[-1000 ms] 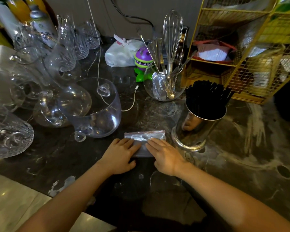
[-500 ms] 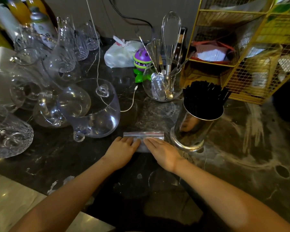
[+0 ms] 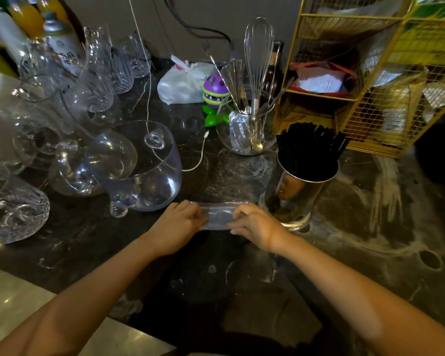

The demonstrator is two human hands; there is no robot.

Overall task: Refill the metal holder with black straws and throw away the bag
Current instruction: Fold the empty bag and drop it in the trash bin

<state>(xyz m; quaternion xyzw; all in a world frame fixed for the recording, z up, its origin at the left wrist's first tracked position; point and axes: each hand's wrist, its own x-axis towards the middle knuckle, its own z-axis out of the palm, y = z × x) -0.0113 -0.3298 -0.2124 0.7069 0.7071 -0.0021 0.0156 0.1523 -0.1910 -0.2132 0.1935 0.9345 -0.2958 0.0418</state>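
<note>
The shiny metal holder [image 3: 292, 199] stands on the dark marble counter, right of centre, packed with black straws [image 3: 309, 150] that fan out above its rim. Just left of its base lies a small clear plastic bag [image 3: 217, 216], folded into a narrow strip. My left hand [image 3: 176, 224] grips the bag's left end with curled fingers. At the right end, my right hand [image 3: 254, 224] pinches the bag, close to the holder's foot.
A large glass bowl [image 3: 141, 173] and several glass jugs and cups crowd the left. Behind the holder are a glass jar of utensils [image 3: 246, 132] with a whisk, a white cable [image 3: 198, 160], a purple toy [image 3: 215, 91], and a yellow wire rack [image 3: 370, 80].
Both hands went from lying flat on the bag to curling their fingers around its ends. The bag now looks narrower, folded or rolled.
</note>
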